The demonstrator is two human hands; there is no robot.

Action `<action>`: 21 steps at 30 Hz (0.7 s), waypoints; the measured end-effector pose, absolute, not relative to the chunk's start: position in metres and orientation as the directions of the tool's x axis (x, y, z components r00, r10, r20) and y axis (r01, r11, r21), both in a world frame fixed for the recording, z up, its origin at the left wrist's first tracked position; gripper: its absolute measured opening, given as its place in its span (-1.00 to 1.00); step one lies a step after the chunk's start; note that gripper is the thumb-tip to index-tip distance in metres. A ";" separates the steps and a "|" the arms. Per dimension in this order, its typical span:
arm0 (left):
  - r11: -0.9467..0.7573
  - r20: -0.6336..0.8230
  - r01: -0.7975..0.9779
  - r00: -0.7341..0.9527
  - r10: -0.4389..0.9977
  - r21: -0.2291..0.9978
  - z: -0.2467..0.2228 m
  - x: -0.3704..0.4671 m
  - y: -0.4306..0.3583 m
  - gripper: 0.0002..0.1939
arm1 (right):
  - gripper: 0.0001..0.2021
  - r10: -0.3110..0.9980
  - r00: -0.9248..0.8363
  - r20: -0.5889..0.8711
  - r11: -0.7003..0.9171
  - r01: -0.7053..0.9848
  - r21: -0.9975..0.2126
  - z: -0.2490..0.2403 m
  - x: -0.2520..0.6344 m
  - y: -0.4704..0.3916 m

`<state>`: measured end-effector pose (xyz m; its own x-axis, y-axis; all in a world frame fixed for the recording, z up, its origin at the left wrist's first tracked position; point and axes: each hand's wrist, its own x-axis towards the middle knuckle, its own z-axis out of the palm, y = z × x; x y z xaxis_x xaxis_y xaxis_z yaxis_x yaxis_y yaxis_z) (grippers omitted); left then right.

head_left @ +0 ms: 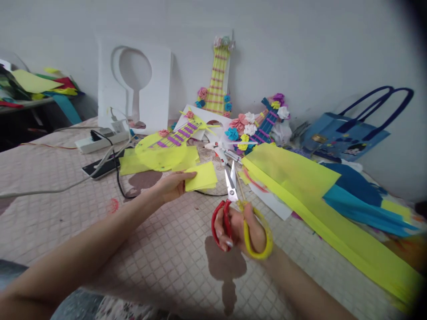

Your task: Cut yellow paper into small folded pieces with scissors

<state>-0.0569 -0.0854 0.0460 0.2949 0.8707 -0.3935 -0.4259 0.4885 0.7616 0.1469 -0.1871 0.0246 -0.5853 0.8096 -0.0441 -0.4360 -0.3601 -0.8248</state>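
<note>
My left hand (171,186) pinches a small folded stack of yellow paper (202,177) between thumb and fingers. Scissors (231,192) with one red and one yellow handle are in my right hand (240,224), its fingers through the loops. The blades point away from me, slightly parted, just right of the folded paper and not touching it. Beyond the blades lies a white glue gun (218,150). Another yellow sheet (160,159) lies behind my left hand, and a long yellow strip (300,191) stretches along the right side.
A power strip (100,141) with cables and a dark phone (100,168) are at the left. White foam board (156,89) leans on the wall beside flower-decorated crafts (218,80). At the right are blue paper (353,182) and a blue bag (347,133).
</note>
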 end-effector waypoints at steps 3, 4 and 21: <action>0.466 -0.394 -0.460 0.249 0.885 0.756 0.046 -0.060 -0.082 -0.84 | -0.32 0.744 -0.667 -0.028 -0.411 -0.425 -0.807 0.022 0.143 -0.193; 0.461 -0.390 -0.468 0.247 0.887 0.754 0.046 -0.061 -0.081 -0.84 | -0.32 0.733 -0.680 -0.022 -0.419 -0.426 -0.802 0.021 0.142 -0.194; 0.447 -0.391 -0.507 0.220 0.894 0.737 0.053 -0.067 -0.078 -0.85 | -0.28 0.683 -0.730 -0.019 -0.489 -0.438 -0.754 0.007 0.138 -0.197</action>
